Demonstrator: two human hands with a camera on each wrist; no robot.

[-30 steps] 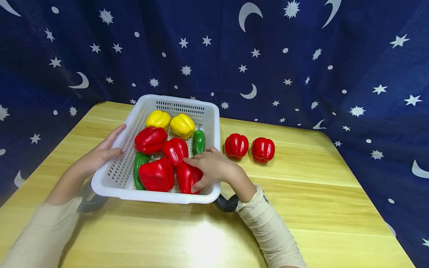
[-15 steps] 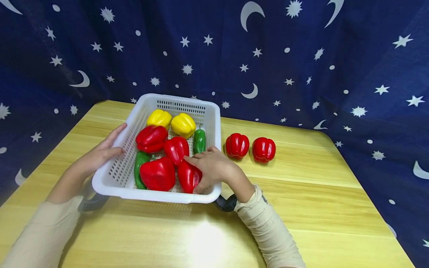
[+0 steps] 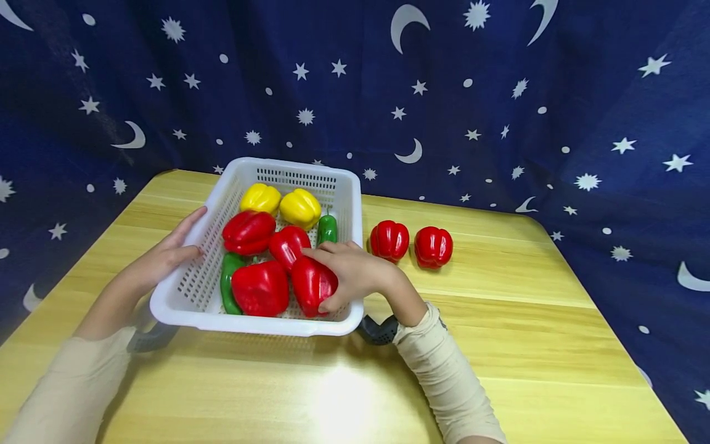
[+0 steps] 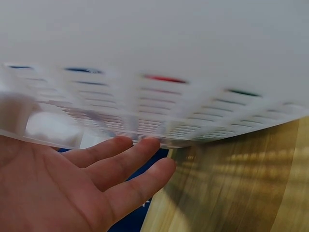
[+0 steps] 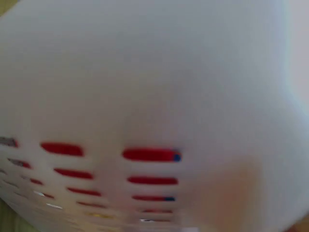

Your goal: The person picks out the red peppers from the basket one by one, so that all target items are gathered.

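Note:
A white slotted plastic basket (image 3: 254, 327) fills the left middle of the head view and hides most of the left wrist view. My left hand (image 3: 161, 259) grips its left side, thumb over the rim and fingers against the outside. My right hand (image 3: 355, 271) reaches over the right rim and holds a red bell pepper (image 3: 310, 287) in the near right corner. Other red bell peppers (image 3: 261, 290), two yellow bell peppers (image 3: 300, 208) and two green peppers (image 3: 327, 228) lie in the basket. The right wrist view shows only the basket's wall, with red through the slots.
Two more red bell peppers (image 3: 389, 240) stand side by side on the wooden table (image 3: 499, 296), just right of the basket. A dark blue curtain (image 3: 355, 92) with moons and stars hangs behind the table.
My right hand has shifted slightly up and turned, and the red bell pepper under it has tilted a little. The left hand and the basket keep their place.

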